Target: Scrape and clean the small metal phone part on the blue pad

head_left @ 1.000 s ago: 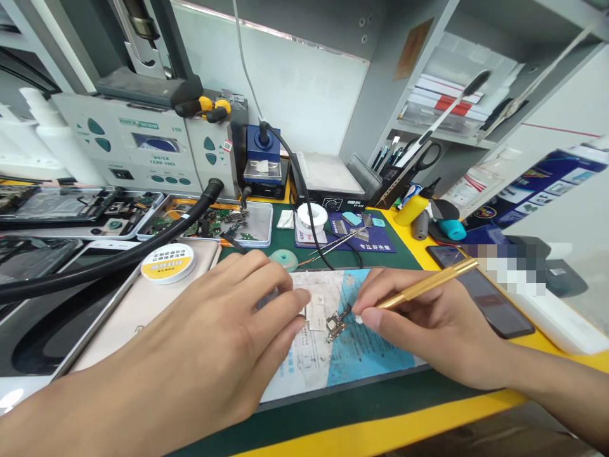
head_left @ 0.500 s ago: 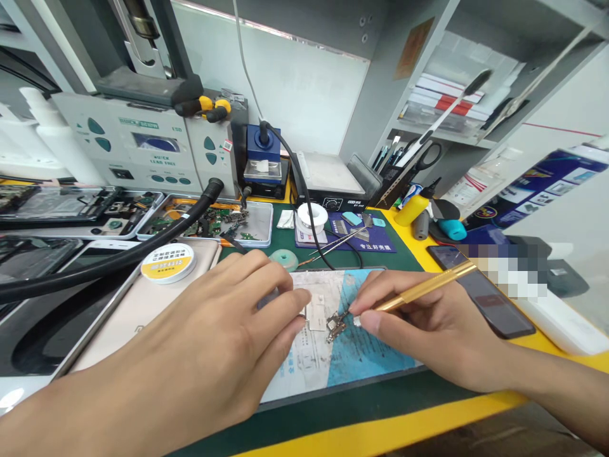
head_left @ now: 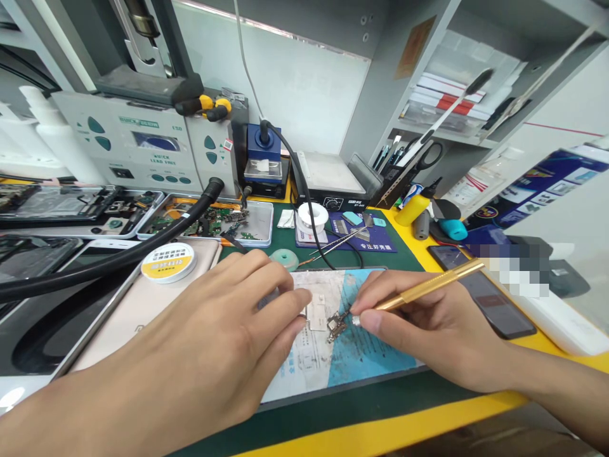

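A small circuit board (head_left: 336, 327) with dark and metallic parts lies on the blue-and-white work mat (head_left: 309, 365). Beside its dark section is a pale rectangular plate (head_left: 318, 315); I cannot tell whether the two are joined. My left hand (head_left: 223, 324) is closed, thumb and forefinger pinched at the plate's left edge. In my right hand (head_left: 423, 324) is a gold-handled craft knife (head_left: 431, 285), held like a pen with its handle slanting up to the right. Its silver front end shows at the fingertips, close to the board's right side; the blade is hard to make out.
A thick black hose (head_left: 157, 251) crosses the left side. Behind stand a hot-air station (head_left: 143, 152), a tray (head_left: 259, 222) of boards, a solder spool (head_left: 311, 219), and tweezers (head_left: 340, 241). A round tin (head_left: 169, 263) sits left; a phone (head_left: 480, 292) lies right.
The gold handle's rear end has shifted slightly to the right. Both hands and the board otherwise keep nearly the same place.
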The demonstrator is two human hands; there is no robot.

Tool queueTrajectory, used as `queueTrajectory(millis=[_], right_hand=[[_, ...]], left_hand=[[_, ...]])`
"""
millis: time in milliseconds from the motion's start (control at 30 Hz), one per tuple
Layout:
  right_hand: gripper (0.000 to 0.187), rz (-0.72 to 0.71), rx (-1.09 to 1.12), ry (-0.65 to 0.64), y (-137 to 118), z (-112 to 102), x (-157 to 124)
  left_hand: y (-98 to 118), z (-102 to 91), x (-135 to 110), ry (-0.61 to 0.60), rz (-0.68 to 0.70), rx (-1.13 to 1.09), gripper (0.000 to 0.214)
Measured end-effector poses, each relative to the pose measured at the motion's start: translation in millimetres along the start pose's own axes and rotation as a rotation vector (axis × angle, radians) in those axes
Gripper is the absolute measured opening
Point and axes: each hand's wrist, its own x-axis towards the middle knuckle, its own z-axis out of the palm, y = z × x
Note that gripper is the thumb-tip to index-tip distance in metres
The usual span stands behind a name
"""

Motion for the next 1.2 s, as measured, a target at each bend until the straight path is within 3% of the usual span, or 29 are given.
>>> queueTrajectory(millis=[600, 1200], right_hand=[[0.018, -0.012, -0.016, -0.021, 1.4, -0.6, -0.5], [0.019, 0.096, 0.056, 0.022, -0.4, 0.0, 0.9]], left_hand=[[0.2, 0.4, -0.6, 0.000, -0.005, 0.006, 0.019], [-0.4, 0.3, -0.2, -0.002, 0.003, 0.026, 0.018]])
